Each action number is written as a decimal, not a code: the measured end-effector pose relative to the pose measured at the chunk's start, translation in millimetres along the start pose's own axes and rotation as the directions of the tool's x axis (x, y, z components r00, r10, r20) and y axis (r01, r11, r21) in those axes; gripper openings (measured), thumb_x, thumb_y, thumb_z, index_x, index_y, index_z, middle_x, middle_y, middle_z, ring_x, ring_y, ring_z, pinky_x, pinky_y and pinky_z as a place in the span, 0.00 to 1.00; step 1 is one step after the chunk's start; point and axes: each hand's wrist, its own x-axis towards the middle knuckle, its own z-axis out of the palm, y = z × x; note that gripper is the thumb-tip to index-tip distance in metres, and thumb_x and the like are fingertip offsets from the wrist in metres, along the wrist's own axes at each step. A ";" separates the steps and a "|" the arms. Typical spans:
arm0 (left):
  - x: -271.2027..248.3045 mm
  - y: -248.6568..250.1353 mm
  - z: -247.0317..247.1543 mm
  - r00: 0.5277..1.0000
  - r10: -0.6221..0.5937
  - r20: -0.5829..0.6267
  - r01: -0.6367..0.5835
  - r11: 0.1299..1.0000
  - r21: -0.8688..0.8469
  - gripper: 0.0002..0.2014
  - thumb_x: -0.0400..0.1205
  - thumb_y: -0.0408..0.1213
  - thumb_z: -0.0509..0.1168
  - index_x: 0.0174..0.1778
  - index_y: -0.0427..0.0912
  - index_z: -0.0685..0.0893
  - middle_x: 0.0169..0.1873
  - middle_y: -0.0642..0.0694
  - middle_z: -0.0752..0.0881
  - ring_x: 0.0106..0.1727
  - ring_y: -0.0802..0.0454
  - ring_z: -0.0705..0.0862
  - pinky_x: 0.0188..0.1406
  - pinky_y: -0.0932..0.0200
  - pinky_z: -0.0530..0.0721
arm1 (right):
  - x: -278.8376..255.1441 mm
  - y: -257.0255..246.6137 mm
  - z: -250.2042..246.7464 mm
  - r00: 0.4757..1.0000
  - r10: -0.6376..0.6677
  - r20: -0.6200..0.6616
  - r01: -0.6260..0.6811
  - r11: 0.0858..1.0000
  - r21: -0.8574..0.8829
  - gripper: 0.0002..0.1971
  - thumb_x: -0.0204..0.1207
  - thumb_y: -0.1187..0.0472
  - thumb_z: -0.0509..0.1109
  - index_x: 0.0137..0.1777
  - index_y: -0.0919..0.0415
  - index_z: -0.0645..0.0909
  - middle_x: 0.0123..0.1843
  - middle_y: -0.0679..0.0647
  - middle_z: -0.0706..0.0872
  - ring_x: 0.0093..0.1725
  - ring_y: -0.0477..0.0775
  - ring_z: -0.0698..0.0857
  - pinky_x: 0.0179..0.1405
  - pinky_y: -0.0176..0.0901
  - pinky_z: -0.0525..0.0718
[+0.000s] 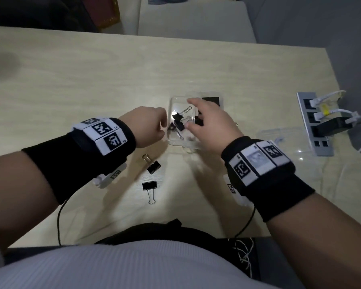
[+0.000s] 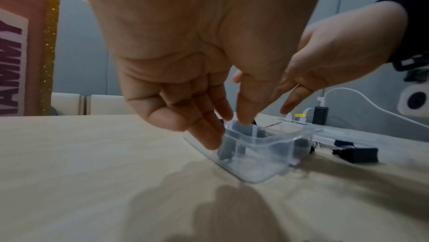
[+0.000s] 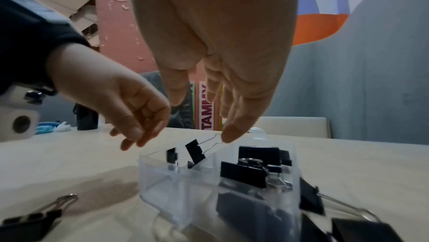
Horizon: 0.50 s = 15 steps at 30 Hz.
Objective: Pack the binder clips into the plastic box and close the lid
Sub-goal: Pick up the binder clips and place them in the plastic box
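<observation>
A clear plastic box (image 1: 176,143) stands open mid-table with several black binder clips (image 1: 178,119) inside. My left hand (image 1: 154,126) hovers at the box's left rim, fingers loosely curled and holding nothing; the right wrist view shows this hand (image 3: 139,136) just above the box's corner. My right hand (image 1: 198,113) hangs over the box with straight fingers. One fingertip (image 3: 230,136) touches the wire handle of a clip (image 3: 195,151) leaning in the box (image 3: 167,181). Two loose clips (image 1: 153,165) (image 1: 149,186) lie on the table nearer to me.
The clear lid (image 1: 279,132) lies on the table to the right of the box. Beyond it a grey power strip (image 1: 313,122) holds plugs and white cables. More clips (image 3: 311,198) lie beside the box's right wall. A pale chair (image 1: 196,19) stands past the table's far edge.
</observation>
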 end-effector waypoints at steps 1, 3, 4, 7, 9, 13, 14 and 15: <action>-4.5 -1.9 1.2 1.000 -0.006 0.013 0.005 0.999 0.045 0.10 0.79 0.40 0.63 0.55 0.47 0.79 0.49 0.48 0.86 0.46 0.47 0.81 0.47 0.55 0.79 | -3.4 4.6 -3.2 0.999 0.022 -0.044 -0.022 1.000 0.001 0.27 0.78 0.54 0.69 0.77 0.48 0.70 0.75 0.52 0.74 0.66 0.53 0.81 0.68 0.48 0.77; -16.6 -3.8 5.9 0.998 0.006 0.061 -0.014 0.991 0.130 0.13 0.79 0.42 0.62 0.59 0.48 0.78 0.54 0.46 0.83 0.50 0.46 0.82 0.50 0.50 0.83 | -12.9 18.9 -10.6 0.985 0.096 -0.145 -0.096 0.995 0.002 0.22 0.78 0.56 0.69 0.72 0.52 0.74 0.68 0.54 0.76 0.58 0.54 0.83 0.64 0.47 0.79; -23.8 -3.8 9.7 0.995 0.022 0.096 -0.038 0.985 0.168 0.17 0.78 0.47 0.63 0.62 0.49 0.76 0.57 0.46 0.80 0.51 0.45 0.82 0.50 0.49 0.84 | -18.6 28.4 -14.2 0.971 0.148 -0.186 -0.152 0.988 -0.007 0.19 0.78 0.57 0.68 0.69 0.54 0.76 0.65 0.55 0.77 0.55 0.54 0.83 0.60 0.47 0.80; -45.0 0.7 26.5 0.959 0.045 0.281 -0.128 0.950 0.284 0.40 0.65 0.64 0.72 0.70 0.55 0.66 0.61 0.47 0.73 0.55 0.43 0.79 0.47 0.47 0.84 | -38.9 58.2 -20.0 0.906 0.371 -0.202 -0.394 0.915 -0.087 0.15 0.77 0.58 0.67 0.62 0.60 0.75 0.62 0.60 0.77 0.45 0.55 0.79 0.45 0.45 0.75; -54.5 6.1 38.1 0.932 0.053 0.358 -0.185 0.920 0.345 0.46 0.60 0.65 0.75 0.71 0.60 0.61 0.62 0.46 0.69 0.56 0.42 0.76 0.44 0.46 0.84 | -51.4 71.4 -13.4 0.846 0.525 -0.091 -0.533 0.826 -0.182 0.21 0.76 0.54 0.68 0.65 0.62 0.71 0.63 0.63 0.75 0.45 0.57 0.77 0.42 0.46 0.74; -55.5 10.5 50.6 0.942 0.080 0.327 -0.204 0.909 0.364 0.38 0.67 0.54 0.73 0.71 0.64 0.61 0.63 0.45 0.68 0.57 0.40 0.73 0.44 0.46 0.85 | -61.6 77.4 15.0 0.828 0.559 -0.046 -0.556 0.808 -0.195 0.24 0.76 0.51 0.69 0.68 0.60 0.68 0.65 0.61 0.69 0.43 0.59 0.77 0.42 0.48 0.76; -53.3 11.0 49.9 0.948 0.080 0.308 -0.193 0.914 0.357 0.34 0.70 0.52 0.71 0.70 0.63 0.63 0.63 0.45 0.69 0.57 0.39 0.74 0.44 0.48 0.84 | -60.7 76.9 21.5 0.848 0.523 -0.087 -0.529 0.827 -0.191 0.21 0.77 0.53 0.68 0.66 0.61 0.70 0.65 0.61 0.68 0.42 0.59 0.77 0.42 0.48 0.76; -50.6 11.4 48.7 0.952 0.079 0.295 -0.186 0.916 0.355 0.29 0.73 0.51 0.68 0.69 0.62 0.66 0.62 0.45 0.70 0.56 0.40 0.75 0.42 0.50 0.81 | -59.4 76.5 26.6 0.865 0.486 -0.126 -0.502 0.843 -0.192 0.19 0.78 0.56 0.67 0.65 0.62 0.71 0.64 0.61 0.68 0.41 0.60 0.77 0.42 0.48 0.77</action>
